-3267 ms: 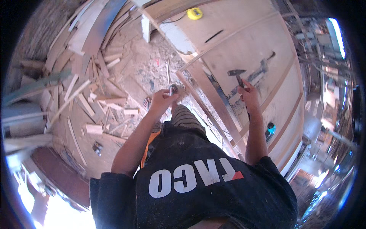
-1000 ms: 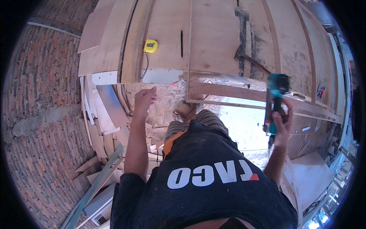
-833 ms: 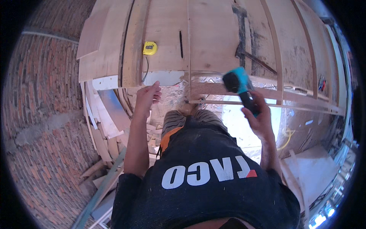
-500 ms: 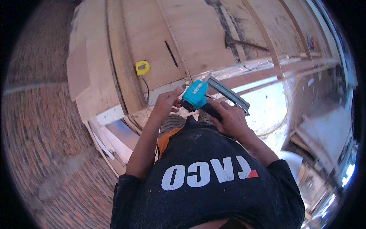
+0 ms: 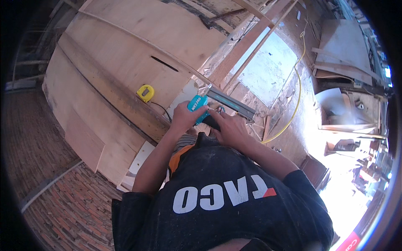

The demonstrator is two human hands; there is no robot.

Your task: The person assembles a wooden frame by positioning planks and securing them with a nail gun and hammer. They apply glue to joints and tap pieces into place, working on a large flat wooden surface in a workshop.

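Note:
A teal and black pneumatic nail gun (image 5: pixel 197 102) is held in front of my waist, its long grey magazine slanting away to the right. My left hand (image 5: pixel 182 119) is closed around the teal head, the thumb lying across the top. On the black handle, my right hand (image 5: pixel 233 129) has its fingers wrapped, close beside the left. What lies under the tool's head is partly hidden by my hands. Left of it, a yellow tape measure (image 5: pixel 145 93) rests on a wooden beam over the plywood panel (image 5: pixel 125 42).
A dark slot (image 5: pixel 164 63) marks the plywood. Wooden strips cross to the upper right. A yellow hose (image 5: pixel 298 90) curves over the floor beside a pale sheet (image 5: pixel 268 62). Boards (image 5: pixel 343 50) lean at the far right, and ridged brickwork (image 5: pixel 75 209) spreads at lower left.
The view has turned toward the right, showing more floor and hose. My left hand has moved from beside the nail gun's head onto it; my right hand stays on the handle.

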